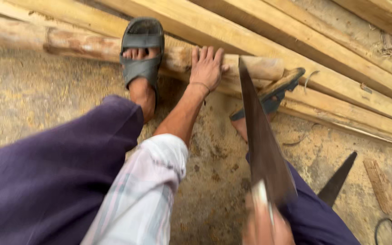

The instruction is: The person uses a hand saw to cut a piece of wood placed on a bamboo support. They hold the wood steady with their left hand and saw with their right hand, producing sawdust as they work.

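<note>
A round wooden pole [114, 45] lies across sawdust-strewn ground [32, 90], rough and pale, its cut end pointing toward squared timber planks [323, 50] stacked just behind it; a foot in a grey rubber sandal [141, 50] presses on the pole, and beside that sandal the left hand [206, 68] lies flat on the pole, fingers spread, its grip apart and clamped on nothing; a second sandal [273, 93] rests just past the pole's end; the right hand [266, 224], blurred, has its grip closed on a handsaw [262, 140], whose long tapering steel blade rises to a tip near the pole's end; purple trouser legs [46, 181] fill the foreground; another dark blade [339, 179] lies on the ground, well apart from the pole.
</note>
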`<state>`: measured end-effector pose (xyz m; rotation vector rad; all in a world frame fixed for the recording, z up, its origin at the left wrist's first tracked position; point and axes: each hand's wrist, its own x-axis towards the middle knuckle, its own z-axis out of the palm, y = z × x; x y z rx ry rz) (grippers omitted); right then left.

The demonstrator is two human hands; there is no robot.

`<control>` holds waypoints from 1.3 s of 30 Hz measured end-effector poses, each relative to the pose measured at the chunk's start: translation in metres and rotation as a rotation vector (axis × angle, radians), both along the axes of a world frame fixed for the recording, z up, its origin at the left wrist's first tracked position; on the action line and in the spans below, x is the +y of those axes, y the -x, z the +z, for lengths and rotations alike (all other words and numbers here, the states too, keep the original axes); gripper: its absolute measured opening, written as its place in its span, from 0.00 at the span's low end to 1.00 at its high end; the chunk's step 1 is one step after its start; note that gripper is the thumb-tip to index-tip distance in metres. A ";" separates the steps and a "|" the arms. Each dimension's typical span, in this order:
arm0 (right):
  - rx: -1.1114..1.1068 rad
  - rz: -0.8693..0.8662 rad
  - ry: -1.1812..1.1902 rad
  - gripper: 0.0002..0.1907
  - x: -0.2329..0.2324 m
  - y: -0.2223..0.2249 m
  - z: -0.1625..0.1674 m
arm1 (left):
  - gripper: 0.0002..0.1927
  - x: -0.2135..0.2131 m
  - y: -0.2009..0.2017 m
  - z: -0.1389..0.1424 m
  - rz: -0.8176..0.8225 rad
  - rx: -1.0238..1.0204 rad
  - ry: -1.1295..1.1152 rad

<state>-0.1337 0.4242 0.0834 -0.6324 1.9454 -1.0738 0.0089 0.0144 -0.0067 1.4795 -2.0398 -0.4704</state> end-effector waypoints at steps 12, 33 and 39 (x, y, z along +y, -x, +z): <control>0.296 0.230 0.166 0.18 -0.147 -0.069 0.118 | 0.26 -0.005 -0.004 -0.004 -0.051 -0.050 -0.018; -0.012 0.022 0.035 0.22 -0.083 -0.061 0.041 | 0.23 0.014 -0.013 0.017 -0.062 -0.067 0.000; 0.293 0.172 0.120 0.22 -0.179 -0.059 0.061 | 0.24 0.010 -0.012 0.009 -0.065 -0.089 0.010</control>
